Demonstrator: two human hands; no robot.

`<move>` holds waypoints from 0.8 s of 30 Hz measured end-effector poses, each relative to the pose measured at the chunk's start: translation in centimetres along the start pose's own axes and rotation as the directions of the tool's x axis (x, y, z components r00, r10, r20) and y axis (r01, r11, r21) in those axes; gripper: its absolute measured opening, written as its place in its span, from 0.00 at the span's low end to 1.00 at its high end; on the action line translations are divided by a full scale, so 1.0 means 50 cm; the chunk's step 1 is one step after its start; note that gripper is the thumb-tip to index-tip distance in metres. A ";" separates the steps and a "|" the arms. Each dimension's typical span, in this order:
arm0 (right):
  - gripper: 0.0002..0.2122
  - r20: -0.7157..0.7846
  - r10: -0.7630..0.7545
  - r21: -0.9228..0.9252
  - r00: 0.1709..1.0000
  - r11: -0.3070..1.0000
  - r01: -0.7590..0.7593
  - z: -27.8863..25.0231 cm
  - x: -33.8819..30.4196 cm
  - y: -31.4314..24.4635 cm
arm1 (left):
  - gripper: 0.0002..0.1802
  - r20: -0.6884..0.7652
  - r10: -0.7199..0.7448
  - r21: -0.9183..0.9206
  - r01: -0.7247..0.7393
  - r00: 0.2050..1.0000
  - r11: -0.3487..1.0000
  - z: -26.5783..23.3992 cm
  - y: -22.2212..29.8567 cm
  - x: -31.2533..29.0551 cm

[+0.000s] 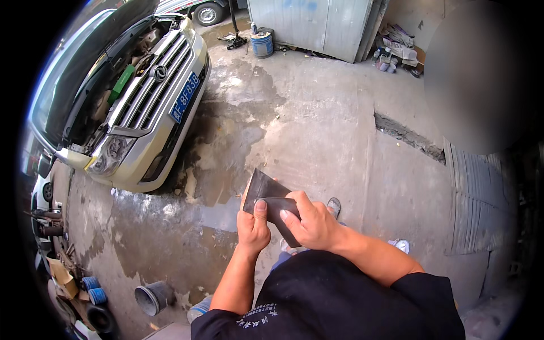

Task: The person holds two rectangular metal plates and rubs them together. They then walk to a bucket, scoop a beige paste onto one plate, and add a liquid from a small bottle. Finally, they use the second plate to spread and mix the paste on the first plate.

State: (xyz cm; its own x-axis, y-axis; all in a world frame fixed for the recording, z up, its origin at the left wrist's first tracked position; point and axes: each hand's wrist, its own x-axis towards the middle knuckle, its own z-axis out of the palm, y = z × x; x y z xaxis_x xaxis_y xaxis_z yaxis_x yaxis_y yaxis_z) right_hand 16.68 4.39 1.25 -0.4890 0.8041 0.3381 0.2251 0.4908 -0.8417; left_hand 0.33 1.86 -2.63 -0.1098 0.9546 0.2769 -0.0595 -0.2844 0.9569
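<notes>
Gripping dark folded sheet (274, 204) at edges with left hand (253, 229) and right hand (313, 222), above floor (323, 130), apart from van (150, 96).

Daylight: bright around us
Wet grey concrete floor (170, 226): eight-o'clock sheen
Grey blur: two o'clock
Rim: black, edges bowed

A rough grey concrete floor (328, 136) is stained by dark damp patches (226, 124) and broken by a narrow, ragged-edged trench (408, 136). The far side is partly closed off by a pale grey sheet-metal panel (306, 25). Ridged grey sheeting (473, 195) is seen at right. The ground is lit by soft daylight.
</notes>
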 end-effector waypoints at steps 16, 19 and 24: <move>0.11 -0.027 -0.009 0.032 1.000 0.999 0.010 0.004 0.002 0.010 | 0.27 0.008 0.027 0.001 -0.027 1.000 1.000 -0.005 0.001 0.001; 0.12 -0.074 0.156 0.070 0.985 0.986 -0.151 -0.038 0.047 0.001 | 0.27 0.042 0.040 0.076 -0.043 0.998 0.996 -0.010 0.004 0.002; 0.11 -0.032 0.013 0.067 0.999 0.998 -0.011 0.005 0.007 0.008 | 0.26 -0.007 0.011 -0.012 -0.011 1.000 1.000 -0.002 -0.001 0.001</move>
State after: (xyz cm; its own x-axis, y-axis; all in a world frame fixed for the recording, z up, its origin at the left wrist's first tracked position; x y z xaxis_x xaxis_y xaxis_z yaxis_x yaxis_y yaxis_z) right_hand 16.38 4.77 0.94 -0.4587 0.8209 0.3402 0.1738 0.4583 -0.8717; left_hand 0.22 1.90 -2.67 -0.1171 0.9508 0.2869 -0.0698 -0.2961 0.9526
